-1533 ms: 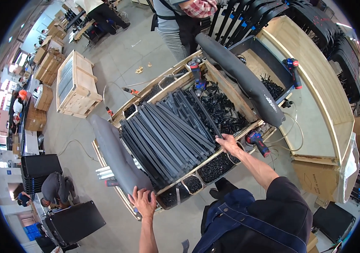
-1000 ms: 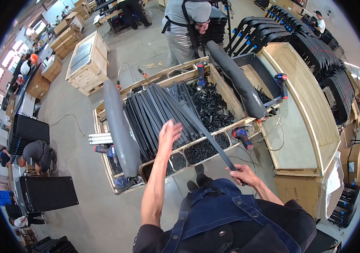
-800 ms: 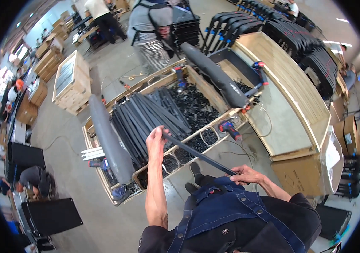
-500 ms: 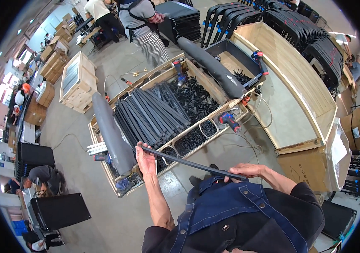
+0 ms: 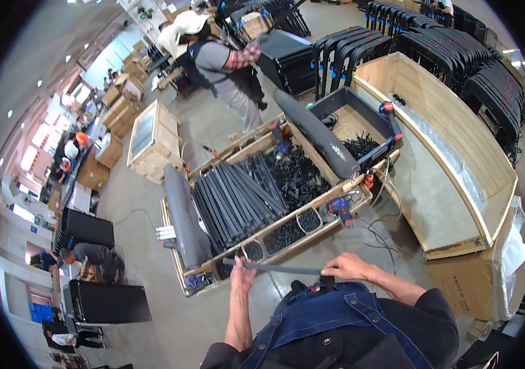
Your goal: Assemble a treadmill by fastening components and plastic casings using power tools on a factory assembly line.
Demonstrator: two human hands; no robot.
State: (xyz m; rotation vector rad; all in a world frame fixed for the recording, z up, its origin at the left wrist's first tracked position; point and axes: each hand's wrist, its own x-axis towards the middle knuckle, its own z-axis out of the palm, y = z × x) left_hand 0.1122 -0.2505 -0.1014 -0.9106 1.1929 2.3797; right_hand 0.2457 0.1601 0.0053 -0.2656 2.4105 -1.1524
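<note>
In front of my body a long dark bar lies nearly level between my two hands. My left hand is closed round its left end, beside the near edge of a wooden crate. At the other end, my right hand grips the bar with thumb and fingers; part of that end is hidden by the hand. Just beyond, the wooden crate holds a pile of similar dark bars, a heap of small black parts and trays of black screws.
Grey padded rolls rest across the crate's sides. Power drills lie or hang around it. A long wooden box stands at right, with hoses on the floor. Beyond the crate, a co-worker handles black panels.
The bar has come down from a slant to nearly level, and my hands are closer together in the picture. My view has shifted. The co-worker beyond the crate has turned toward the black panels.
</note>
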